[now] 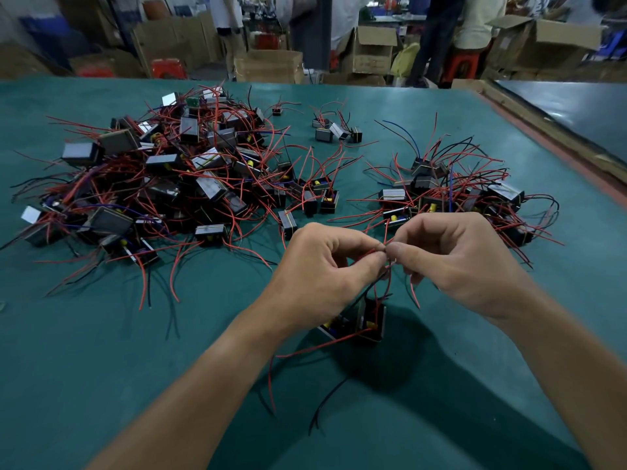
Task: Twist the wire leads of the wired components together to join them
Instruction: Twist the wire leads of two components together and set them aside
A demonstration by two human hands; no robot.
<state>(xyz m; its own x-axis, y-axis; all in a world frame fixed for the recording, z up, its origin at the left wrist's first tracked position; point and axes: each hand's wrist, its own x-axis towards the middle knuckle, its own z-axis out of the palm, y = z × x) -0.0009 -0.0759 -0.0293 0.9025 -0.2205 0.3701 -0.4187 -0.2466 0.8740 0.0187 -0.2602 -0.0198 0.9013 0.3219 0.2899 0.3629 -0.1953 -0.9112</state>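
Two small black wired components (364, 322) hang together just above the green table (101, 351), below my hands. Red and black wire leads (385, 266) rise from them to my fingertips. My left hand (319, 276) pinches the leads between thumb and forefinger. My right hand (454, 259) pinches the same leads from the other side, fingertips touching those of the left. Loose red and black lead ends trail down onto the table in front of me.
A large heap of the same components (163, 178) with tangled red wires fills the left of the table. A smaller heap (458, 195) lies right, a few pieces (336, 130) farther back. Cardboard boxes and standing people are beyond the far edge.
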